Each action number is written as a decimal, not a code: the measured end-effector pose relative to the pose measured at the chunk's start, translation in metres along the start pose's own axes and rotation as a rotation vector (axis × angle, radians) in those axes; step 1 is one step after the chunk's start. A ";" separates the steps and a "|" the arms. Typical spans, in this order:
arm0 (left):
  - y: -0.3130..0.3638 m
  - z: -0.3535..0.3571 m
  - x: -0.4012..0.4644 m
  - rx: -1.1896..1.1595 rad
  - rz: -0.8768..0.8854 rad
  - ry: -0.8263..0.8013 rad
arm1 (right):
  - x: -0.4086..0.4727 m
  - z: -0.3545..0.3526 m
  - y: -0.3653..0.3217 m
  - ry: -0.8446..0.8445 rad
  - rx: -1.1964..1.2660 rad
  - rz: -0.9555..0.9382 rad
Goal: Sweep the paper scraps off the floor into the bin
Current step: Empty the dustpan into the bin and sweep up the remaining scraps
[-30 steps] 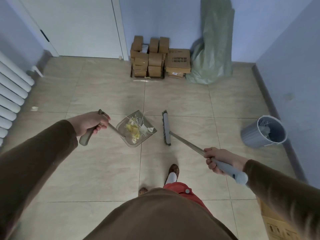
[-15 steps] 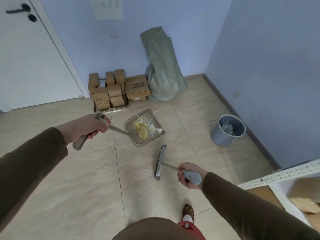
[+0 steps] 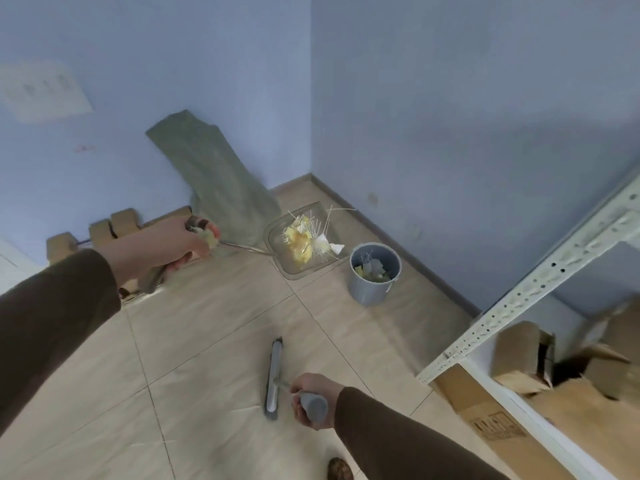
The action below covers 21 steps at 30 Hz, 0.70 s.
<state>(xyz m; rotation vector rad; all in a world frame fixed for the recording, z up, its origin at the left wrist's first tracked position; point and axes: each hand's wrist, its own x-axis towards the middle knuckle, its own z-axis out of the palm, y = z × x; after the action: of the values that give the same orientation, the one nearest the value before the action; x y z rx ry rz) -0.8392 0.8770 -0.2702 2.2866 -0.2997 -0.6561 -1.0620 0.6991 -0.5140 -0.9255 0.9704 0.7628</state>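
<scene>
Above the tiled floor (image 3: pixel 214 341), we carry one dustpan (image 3: pixel 304 245) heaped with yellow and white paper scraps (image 3: pixel 304 242), our left hand (image 3: pixel 166 251) gripping its handle. It hangs just beside the one grey bin (image 3: pixel 372 275), which holds more scraps. Our right hand (image 3: pixel 310 398) grips the handle of one broom (image 3: pixel 274 375). One green sack (image 3: pixel 221 185) leans against the wall.
</scene>
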 end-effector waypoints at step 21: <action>0.087 0.243 0.062 1.205 0.479 -0.086 | 0.008 -0.087 0.003 -0.037 0.060 0.042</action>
<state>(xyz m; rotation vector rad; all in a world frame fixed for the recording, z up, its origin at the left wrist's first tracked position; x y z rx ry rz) -0.9200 0.6487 -0.3791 3.0626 -1.5698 -0.3228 -1.0913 0.6229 -0.5455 -0.8390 0.9777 0.7793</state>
